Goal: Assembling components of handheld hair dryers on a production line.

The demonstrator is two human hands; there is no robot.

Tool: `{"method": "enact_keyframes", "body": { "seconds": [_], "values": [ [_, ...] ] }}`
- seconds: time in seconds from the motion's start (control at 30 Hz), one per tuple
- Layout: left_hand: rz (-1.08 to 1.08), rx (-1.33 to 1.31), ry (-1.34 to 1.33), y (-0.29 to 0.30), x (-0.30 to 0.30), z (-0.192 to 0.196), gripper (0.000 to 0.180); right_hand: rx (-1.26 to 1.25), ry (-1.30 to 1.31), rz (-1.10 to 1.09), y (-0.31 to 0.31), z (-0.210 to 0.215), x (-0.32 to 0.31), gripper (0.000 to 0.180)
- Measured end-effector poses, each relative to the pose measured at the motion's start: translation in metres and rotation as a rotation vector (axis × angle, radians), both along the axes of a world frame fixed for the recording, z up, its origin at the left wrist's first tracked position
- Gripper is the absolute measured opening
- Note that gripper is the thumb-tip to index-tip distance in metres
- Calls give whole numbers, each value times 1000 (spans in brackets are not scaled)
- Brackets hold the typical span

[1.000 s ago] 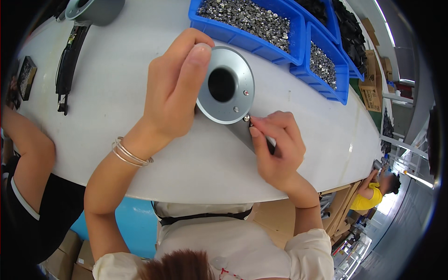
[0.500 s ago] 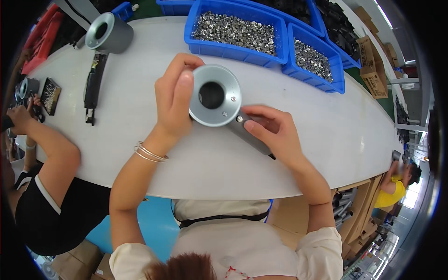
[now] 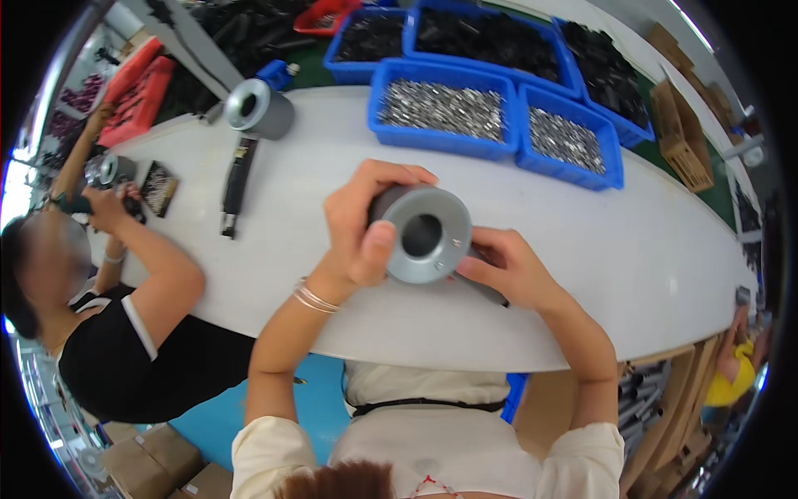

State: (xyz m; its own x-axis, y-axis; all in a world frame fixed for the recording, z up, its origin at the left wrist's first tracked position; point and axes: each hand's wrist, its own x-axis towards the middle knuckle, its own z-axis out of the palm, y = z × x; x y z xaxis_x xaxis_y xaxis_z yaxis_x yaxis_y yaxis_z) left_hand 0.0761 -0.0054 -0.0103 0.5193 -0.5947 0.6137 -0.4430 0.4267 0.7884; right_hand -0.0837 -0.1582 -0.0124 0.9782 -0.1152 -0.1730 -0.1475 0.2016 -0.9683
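Observation:
A grey hair dryer housing point(image 3: 449, 218), round with a wide rimmed opening, is held over the table between my two hands. Its opening faces up toward me, and two small shiny screw heads show inside the rim. My left hand point(image 3: 353, 229) wraps the barrel from the left, thumb on the near side. The fingers of my right hand point(image 3: 517, 270) close around the grey handle point(image 3: 489, 289), which slants down to the right and is partly hidden by them.
Blue bins of small metal parts point(image 3: 440, 108) and of black parts point(image 3: 490, 37) line the far side. Another grey housing point(image 3: 264, 112) with an exposed black handle point(image 3: 238, 187) lies left on the white table point(image 3: 623, 258). A co-worker point(image 3: 116, 349) sits left; a cardboard box point(image 3: 682, 137) stands far right.
The view has swung left, so the scene sits farther right and lower. The housing has tilted, showing more of its barrel's side; both hands keep their hold.

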Motion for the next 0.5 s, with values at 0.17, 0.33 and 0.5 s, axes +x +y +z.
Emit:
{"method": "enact_keyframes", "body": {
  "seconds": [0.17,0.33,0.5],
  "values": [
    [-37,-47,-46,-1,-7,-10,53,-240,-40,-63,8,-7,-16,33],
    [-81,-14,-236,-7,-9,6,63,-152,19,-141,-1,8,-42,25],
    [606,239,-258,44,58,8,53,-68,-138,-620,-109,8,-127,39]
  ]
}}
